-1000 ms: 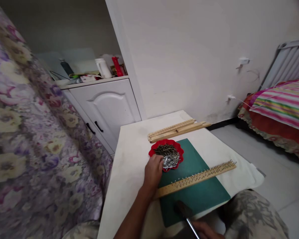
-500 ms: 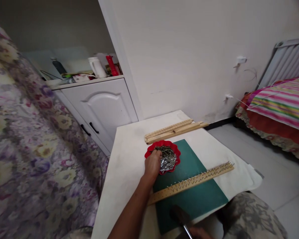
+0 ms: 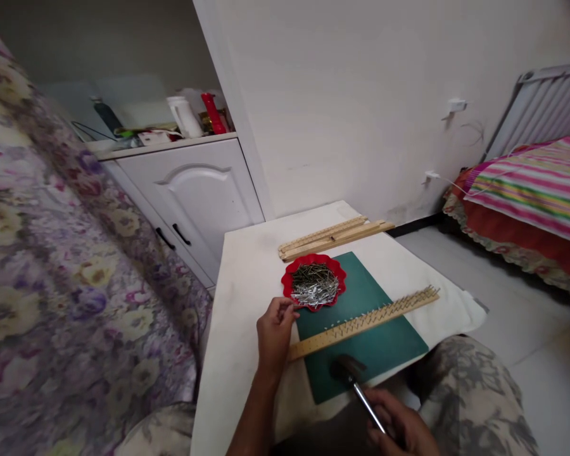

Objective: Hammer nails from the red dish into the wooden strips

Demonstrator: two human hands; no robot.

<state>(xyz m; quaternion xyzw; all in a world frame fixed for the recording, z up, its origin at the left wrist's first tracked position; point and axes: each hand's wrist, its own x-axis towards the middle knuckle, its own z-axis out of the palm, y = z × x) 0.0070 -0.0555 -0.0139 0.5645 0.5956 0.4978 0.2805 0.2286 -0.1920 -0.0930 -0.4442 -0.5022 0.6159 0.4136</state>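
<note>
Right hand (image 3: 401, 423) around the hammer (image 3: 363, 395)

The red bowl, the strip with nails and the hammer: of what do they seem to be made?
Bowl: probably smooth plastic, judging by its even red colour and fluted rim.
Strip: apparently bare wood, matt and pale tan.
Hammer: shaft looks like polished metal, silvery with a bright highlight; the dark head is blurred, its material unclear.
</note>
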